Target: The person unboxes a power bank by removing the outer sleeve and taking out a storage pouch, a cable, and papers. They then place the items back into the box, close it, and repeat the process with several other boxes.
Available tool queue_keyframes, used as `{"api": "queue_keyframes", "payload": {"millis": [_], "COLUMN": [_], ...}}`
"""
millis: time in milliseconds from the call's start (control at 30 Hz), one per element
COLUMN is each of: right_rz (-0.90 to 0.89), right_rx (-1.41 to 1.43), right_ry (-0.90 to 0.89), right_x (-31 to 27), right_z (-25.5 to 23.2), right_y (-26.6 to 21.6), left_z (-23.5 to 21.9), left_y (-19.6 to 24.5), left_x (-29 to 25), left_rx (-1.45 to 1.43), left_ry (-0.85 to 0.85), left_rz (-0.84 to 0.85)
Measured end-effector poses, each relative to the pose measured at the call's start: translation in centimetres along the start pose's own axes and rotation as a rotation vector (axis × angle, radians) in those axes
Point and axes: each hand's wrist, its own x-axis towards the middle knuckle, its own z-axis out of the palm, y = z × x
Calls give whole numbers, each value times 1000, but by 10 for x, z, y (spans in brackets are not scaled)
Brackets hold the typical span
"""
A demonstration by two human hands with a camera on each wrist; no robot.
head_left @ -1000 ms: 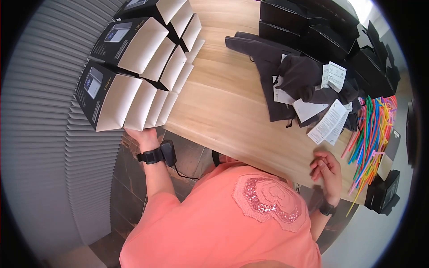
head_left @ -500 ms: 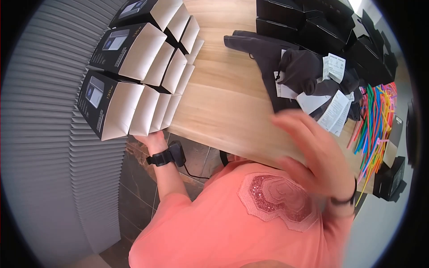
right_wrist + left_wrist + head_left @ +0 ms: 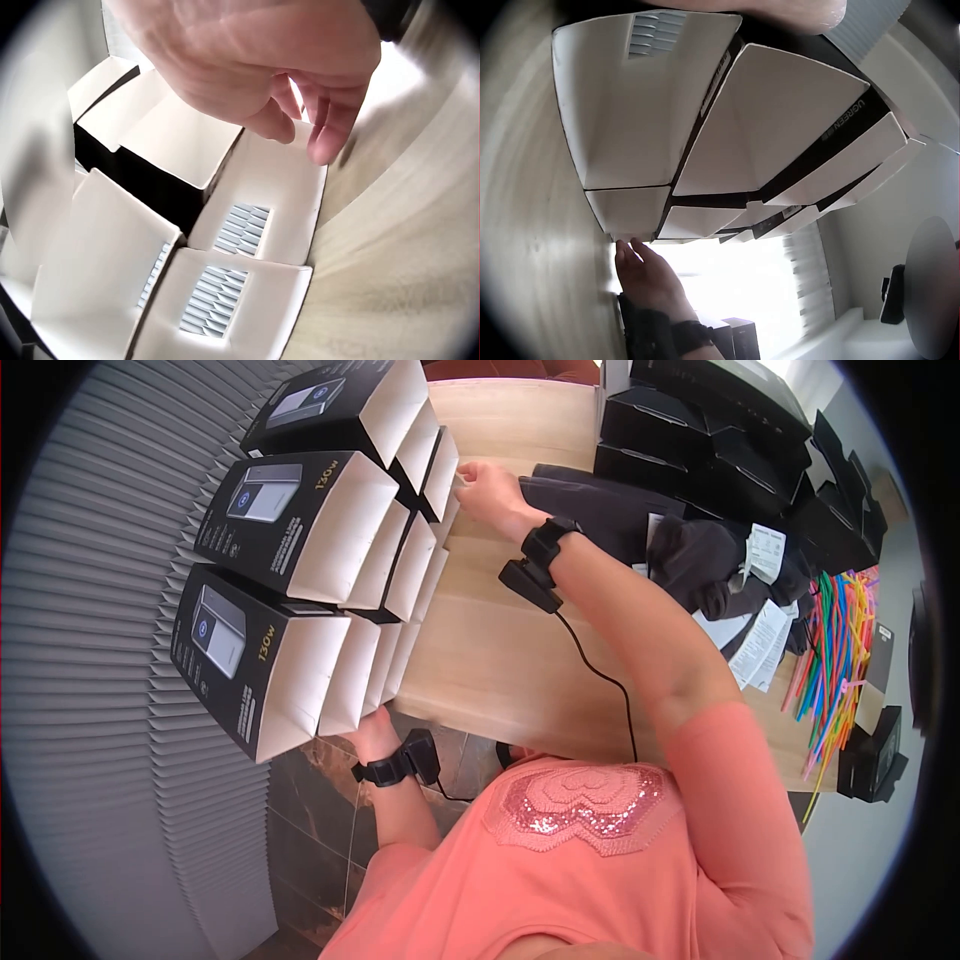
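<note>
Right hand point(image 3: 495, 498) has swung across to the cartons point(image 3: 262, 510).
They're stacked at the surface's point(image 3: 500, 650) left edge; its fingers look open, the left hand's point(image 3: 372, 735) I can't tell. Light, crushable card: I'd cup outer walls.

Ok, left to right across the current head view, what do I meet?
Pleated blind → 130w boxes → right hand → dark pouches → coloured straws.

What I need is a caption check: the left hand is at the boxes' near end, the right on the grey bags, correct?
Not on the bags: the right wrist view shows the right hand at an open box. The rest holds.
</note>
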Motion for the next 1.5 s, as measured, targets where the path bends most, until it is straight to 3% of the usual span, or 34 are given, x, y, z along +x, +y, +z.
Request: {"api": "queue_keyframes", "payload": {"millis": [133, 300, 467, 667, 1067, 1233, 1300, 1333, 1367, 1400, 1500], "right_rz": [-4, -61, -23, 21, -44, -28, -94, -37, -56, -34, -9], "right_rx": [32, 97, 93, 109, 112, 91, 30, 54, 62, 23, -53], "right_ry": [-70, 66, 82, 104, 139, 148, 274, 224, 325, 251, 265], "right_x": [8, 13, 14, 32, 41, 39, 41, 37, 33, 32, 27], "right_z": [5, 14, 7, 3, 19, 16, 22, 17, 18, 12, 8], "right_y": [2, 7, -3, -7, -20, -16, -15, -20, -23, -25, -35], "left_z": [-32, -45, -8, 38, 47, 34, 28, 26, 34, 44, 49], "left_y": [-18, -28, -9, 15, 19, 18, 21, 23, 27, 32, 36], "left_x": [15, 27, 21, 18, 5, 9, 11, 13, 10, 5, -3], "left_rx": [7, 20, -23, -70, -219, -157, -161, -166, -173, -207, -290], "left_ry": [-112, -202, -27, -64, 36, -40, -105, -96, -89, 3, -40], "left_rz": [-38, -23, -84, -12, -86, -91, -89, -97, -108, -125, -108]}}
